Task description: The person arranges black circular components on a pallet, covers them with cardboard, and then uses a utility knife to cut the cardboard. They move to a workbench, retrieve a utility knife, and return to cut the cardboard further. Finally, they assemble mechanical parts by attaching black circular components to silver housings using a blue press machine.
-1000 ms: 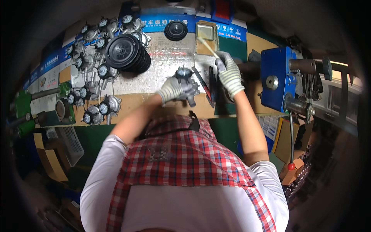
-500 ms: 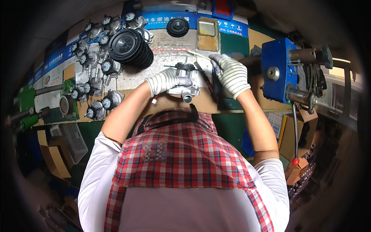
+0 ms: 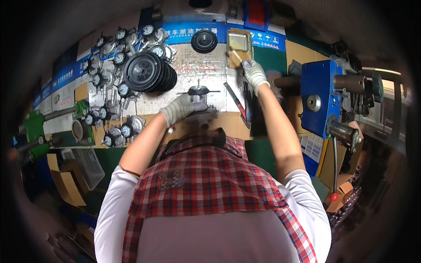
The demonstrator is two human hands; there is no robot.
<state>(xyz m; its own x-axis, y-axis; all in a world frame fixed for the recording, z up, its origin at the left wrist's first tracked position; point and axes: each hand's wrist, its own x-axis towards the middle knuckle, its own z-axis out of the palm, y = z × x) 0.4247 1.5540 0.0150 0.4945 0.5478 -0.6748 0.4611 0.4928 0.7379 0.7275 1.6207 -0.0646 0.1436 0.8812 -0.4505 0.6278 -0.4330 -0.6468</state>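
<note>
My left hand (image 3: 179,108), in a striped work glove, is closed around a metal motor housing (image 3: 205,115) near the bench's front edge. A dark disc with an upright shaft and a thin crossbar (image 3: 198,91) tops the housing. My right hand (image 3: 255,75), gloved as well, grips a thin pale stick (image 3: 237,57). The stick's far end is inside a shallow rectangular tin (image 3: 250,48) with yellowish contents; whether it touches them I cannot tell. Right of the housing lies a red-handled tool (image 3: 238,103); dark tools beside it are partly hidden.
At left stand several similar motor units (image 3: 125,90) and a stack of black round wheels (image 3: 144,72). One black wheel (image 3: 204,40) lies at the back. A blue machine (image 3: 315,98) with a red-knobbed lever (image 3: 334,196) stands right, a green clamp-like fixture (image 3: 81,111) at far left.
My right hand has moved away from the housing, carrying the stick up to the tin. My left hand stays on the housing, which has shifted slightly left. The view has tilted a little.
</note>
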